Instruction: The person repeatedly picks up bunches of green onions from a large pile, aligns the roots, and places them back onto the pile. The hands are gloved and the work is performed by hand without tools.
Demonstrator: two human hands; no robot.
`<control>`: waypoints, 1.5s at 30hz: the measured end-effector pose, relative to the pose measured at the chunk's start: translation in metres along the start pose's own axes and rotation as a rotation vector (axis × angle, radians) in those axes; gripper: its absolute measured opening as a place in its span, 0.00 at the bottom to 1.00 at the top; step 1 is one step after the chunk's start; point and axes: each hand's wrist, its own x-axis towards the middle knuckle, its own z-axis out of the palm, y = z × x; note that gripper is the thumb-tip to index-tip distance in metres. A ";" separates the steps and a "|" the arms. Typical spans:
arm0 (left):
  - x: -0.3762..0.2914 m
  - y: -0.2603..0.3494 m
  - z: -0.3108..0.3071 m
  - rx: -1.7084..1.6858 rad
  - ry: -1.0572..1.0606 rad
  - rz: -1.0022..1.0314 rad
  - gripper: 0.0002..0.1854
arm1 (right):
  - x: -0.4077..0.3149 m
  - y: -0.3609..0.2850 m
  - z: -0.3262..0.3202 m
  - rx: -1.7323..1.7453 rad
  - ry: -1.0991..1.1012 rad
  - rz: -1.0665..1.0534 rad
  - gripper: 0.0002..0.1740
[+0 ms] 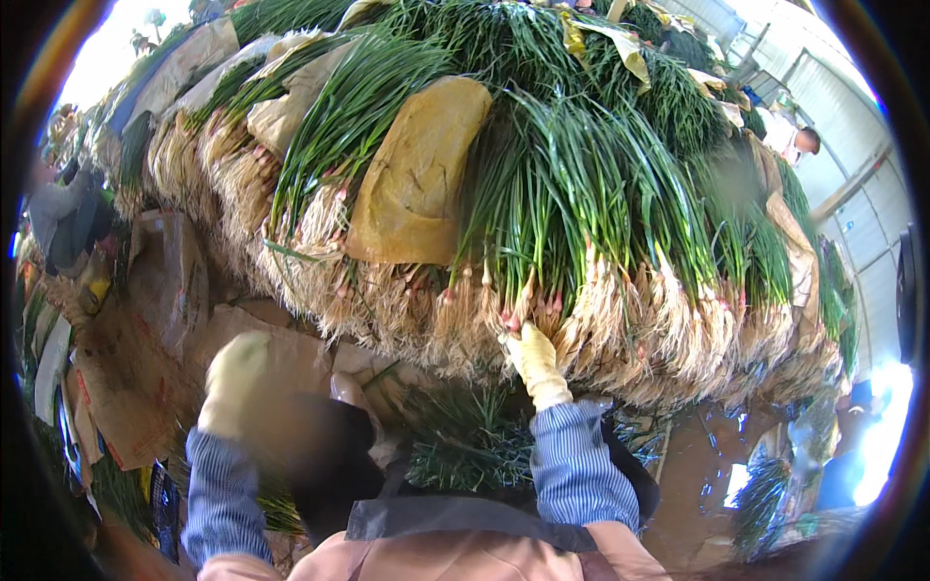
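Observation:
My right hand (536, 356), in a pale yellow glove, is at the front of a large heap of green garlic plants (548, 174). Its fingers close around the pinkish bulb ends (513, 318) of a few stalks; the fingertips are partly hidden. Long pale roots (599, 305) hang along the heap's front, and the green leaves lean back. Off to the left, my left hand (234, 381) is blurred, also gloved, and apart from the heap. Whether its fingers are closed cannot be made out. A yellow plastic sheet (421, 174) lies over part of the heap.
Brown sacking (138, 378) covers the ground at left. Loose green leaves (468, 436) lie between my knees. Muddy, wet ground (690, 465) is at right, with a bundle of plants (763, 494). One person (69, 218) is at far left, another (788, 138) behind the heap at right.

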 end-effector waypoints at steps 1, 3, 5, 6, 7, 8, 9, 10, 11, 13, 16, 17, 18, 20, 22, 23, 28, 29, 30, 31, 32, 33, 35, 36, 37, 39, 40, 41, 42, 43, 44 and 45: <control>0.038 0.050 0.013 -0.333 -0.205 -0.203 0.15 | -0.001 0.004 -0.005 -0.148 0.021 -0.069 0.16; 0.091 0.149 0.061 -0.086 -0.416 0.052 0.14 | -0.005 0.014 -0.014 0.041 -0.065 -0.203 0.16; 0.123 0.225 0.120 0.080 -0.558 0.030 0.22 | -0.013 0.027 -0.027 0.171 -0.077 -0.299 0.14; 0.128 0.248 0.150 0.122 -0.535 -0.013 0.24 | -0.016 0.032 -0.032 0.172 0.089 -0.357 0.12; 0.130 0.260 0.175 0.121 -0.509 -0.057 0.27 | -0.019 0.041 -0.041 0.237 0.173 -0.453 0.11; 0.128 0.262 0.197 0.088 -0.487 -0.108 0.30 | -0.018 0.046 -0.046 0.293 0.135 -0.279 0.12; 0.125 0.258 0.215 0.053 -0.445 -0.164 0.33 | -0.017 0.053 -0.051 0.396 0.177 -0.279 0.13; 0.124 0.251 0.230 -0.004 -0.367 -0.284 0.34 | -0.011 0.057 -0.052 0.297 0.161 -0.234 0.12; 0.116 0.239 0.239 -0.183 -0.273 -0.196 0.28 | -0.007 0.062 -0.051 0.244 0.217 -0.206 0.12; 0.114 0.217 0.246 -0.575 -0.240 -0.258 0.20 | 0.004 0.065 -0.041 -0.281 0.278 -0.340 0.14; 0.113 0.187 0.227 -1.086 -0.304 -0.337 0.12 | 0.003 0.062 -0.025 -0.093 0.191 -0.400 0.21; 0.107 0.180 0.218 -1.255 -0.288 -0.338 0.13 | -0.003 0.057 -0.021 -0.039 0.104 -0.359 0.24; 0.103 0.178 0.213 -1.274 -0.253 -0.356 0.07 | -0.012 0.050 -0.021 -0.015 0.124 -0.345 0.27; 0.095 0.177 0.204 -1.180 -0.378 -0.427 0.09 | -0.032 0.031 -0.030 -0.204 0.223 -0.263 0.23; 0.089 0.179 0.202 -1.211 -0.397 -0.416 0.09 | -0.047 0.003 -0.041 0.010 0.704 -0.464 0.22; 0.087 0.179 0.201 -1.289 -0.449 -0.500 0.08 | -0.051 -0.014 -0.044 0.169 0.695 -0.627 0.20; 0.070 0.186 0.196 -1.519 -0.474 -0.438 0.16 | -0.020 -0.086 -0.026 0.894 0.002 -0.295 0.19; 0.064 0.186 0.192 -1.640 -0.486 -0.388 0.17 | -0.014 -0.091 -0.023 0.726 -0.020 -0.221 0.22; 0.057 0.187 0.190 -1.600 -0.445 -0.436 0.16 | -0.007 -0.099 -0.014 0.778 -0.129 -0.204 0.22; 0.051 0.187 0.186 -1.607 -0.544 -0.480 0.16 | -0.007 -0.098 -0.012 0.827 -0.153 -0.215 0.22; 0.048 0.187 0.182 -1.615 -0.622 -0.484 0.16 | 0.005 -0.105 -0.009 0.817 -0.437 -0.235 0.25; 0.047 0.185 0.177 -1.582 -0.692 -0.554 0.17 | 0.004 -0.099 -0.011 0.905 -0.561 -0.261 0.23; 0.048 0.179 0.170 -1.444 -0.597 -0.458 0.16 | 0.008 -0.089 -0.012 0.886 -0.474 -0.304 0.19; 0.050 0.175 0.168 -1.488 -0.518 -0.470 0.15 | 0.008 -0.081 -0.010 1.029 -0.395 -0.229 0.15; 0.052 0.172 0.171 -1.590 -0.422 -0.408 0.15 | 0.008 -0.069 -0.013 1.025 -0.351 -0.166 0.15; 0.051 0.167 0.180 -1.535 -0.461 -0.579 0.17 | 0.003 -0.049 0.000 0.729 -0.213 -0.086 0.15; 0.050 0.169 0.190 -1.505 -0.496 -0.619 0.20 | -0.003 -0.043 0.013 0.783 -0.294 -0.144 0.16; 0.045 0.172 0.201 -1.561 -0.542 -0.608 0.21 | -0.005 -0.038 0.023 0.709 -0.323 -0.166 0.12; 0.041 0.176 0.211 -1.673 -0.626 -0.641 0.22 | -0.006 -0.041 0.035 0.426 -0.202 -0.269 0.12; 0.040 0.178 0.219 -1.679 -0.664 -0.517 0.20 | -0.007 -0.045 0.043 0.188 -0.130 -0.362 0.12; 0.034 0.180 0.223 -1.615 -0.561 -0.523 0.19 | -0.005 -0.052 0.046 -0.059 -0.032 -0.526 0.12; 0.031 0.182 0.225 -1.482 -0.467 -0.674 0.19 | -0.005 -0.059 0.044 -0.240 0.022 -0.605 0.12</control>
